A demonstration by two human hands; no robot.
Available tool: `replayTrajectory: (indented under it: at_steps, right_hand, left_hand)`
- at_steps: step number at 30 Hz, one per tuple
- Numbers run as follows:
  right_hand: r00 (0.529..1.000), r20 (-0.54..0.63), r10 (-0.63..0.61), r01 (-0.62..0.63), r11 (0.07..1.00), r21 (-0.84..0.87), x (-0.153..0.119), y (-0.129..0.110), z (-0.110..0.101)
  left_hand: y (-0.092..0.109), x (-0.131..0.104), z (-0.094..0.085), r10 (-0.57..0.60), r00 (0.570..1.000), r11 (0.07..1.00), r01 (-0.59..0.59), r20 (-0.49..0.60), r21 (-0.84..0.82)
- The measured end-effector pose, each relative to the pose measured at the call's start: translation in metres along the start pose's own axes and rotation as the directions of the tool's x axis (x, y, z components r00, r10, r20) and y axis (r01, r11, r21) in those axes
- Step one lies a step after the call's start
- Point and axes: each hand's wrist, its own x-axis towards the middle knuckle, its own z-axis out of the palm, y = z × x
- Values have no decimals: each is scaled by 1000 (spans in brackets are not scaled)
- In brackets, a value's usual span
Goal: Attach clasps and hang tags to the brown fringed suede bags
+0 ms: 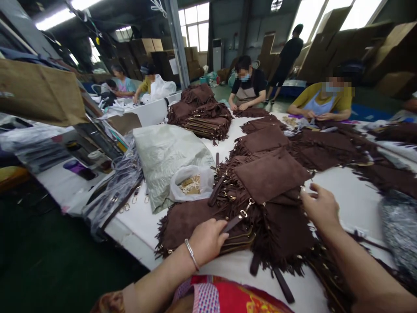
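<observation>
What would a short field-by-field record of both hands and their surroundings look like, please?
Left hand: gripping a brown strap with a metal clasp
Bracelet: on the left wrist
Right hand: at the right edge of a fringed brown bag; grip unclear
Beyond the left hand: open white plastic bag containing small tan pieces
Across the table: a person in black and a person in yellow, both masked
</observation>
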Motion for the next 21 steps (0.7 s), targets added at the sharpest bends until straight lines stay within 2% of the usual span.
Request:
replayTrajectory:
  at_steps: [2, 5, 6, 8, 9, 11, 13, 15, 18, 21]
  right_hand:
    - [989, 8, -148, 147, 987, 56, -21, -6, -5]
    - [911, 119, -395, 360, 901, 241, -68, -19, -1]
    - [879, 148, -453, 396, 867, 304, -83, -24, 3]
    - [828, 168, -535, 439, 805, 398, -107, -31, 12]
    - [809, 170, -563, 453, 781, 430, -115, -34, 16]
    - [777, 168, -606, 482, 746, 460, -123, -39, 23]
    - [751, 169, -639, 511, 724, 464, -124, -42, 26]
    - [727, 176, -664, 537, 709, 458, -123, -42, 27]
    - [712, 190, -675, 552, 707, 442, -125, -33, 29]
    - [723, 217, -656, 541, 733, 412, -131, -21, 33]
  left_hand:
    - [-1, -3, -9, 42, 998, 994, -48, 54, 101]
    - [-17, 12, -33, 102, 994, 988, -106, 44, 111]
    - [-27, 23, -44, 67, 998, 993, -67, 6, 96]
    - [-54, 51, -64, -95, 992, 990, 103, -88, 100]
    - [-68, 67, -72, -217, 969, 965, 231, -117, 123]
    - [-96, 98, -83, -323, 937, 929, 341, -130, 145]
    - [-117, 123, -83, -385, 915, 905, 399, -117, 144]
    - [-131, 139, -75, -424, 900, 892, 434, -103, 122]
    - [-139, 147, -57, -450, 886, 888, 457, -108, 54]
    - [-140, 149, -44, -454, 882, 891, 452, -126, -50]
